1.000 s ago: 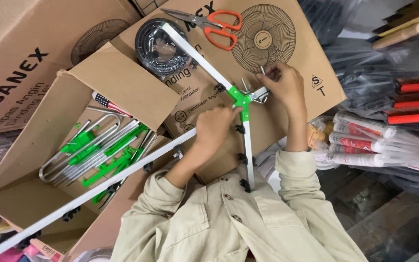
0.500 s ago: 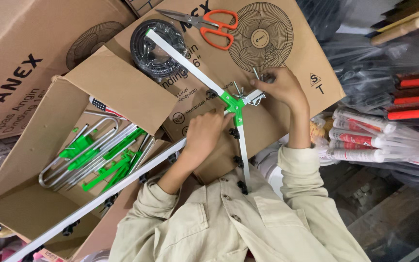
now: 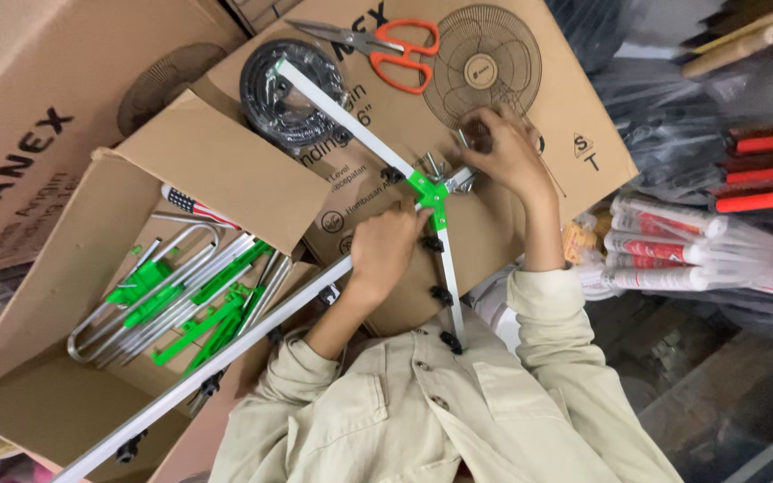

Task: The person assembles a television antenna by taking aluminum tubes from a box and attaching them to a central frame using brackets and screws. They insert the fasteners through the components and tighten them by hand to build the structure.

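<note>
Person: beige long-sleeved cotton shirt (image 3: 440, 411), buttoned front with small dark buttons, one chest pocket, cuffs pushed up forearms.

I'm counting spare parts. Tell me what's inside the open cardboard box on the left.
Inside the open cardboard box lies a bundle of bent metal rods with green plastic clips. A box flap covers the upper part, and whatever lies under the bundle is hidden.

The place looks like a hardware shop's stockroom: stacked brown cardboard fan cartons (image 3: 530, 134), an open box of green-and-metal rack parts (image 3: 190, 295), and bundled plastic-wrapped red-handled goods (image 3: 717, 250) crowd together.
</note>
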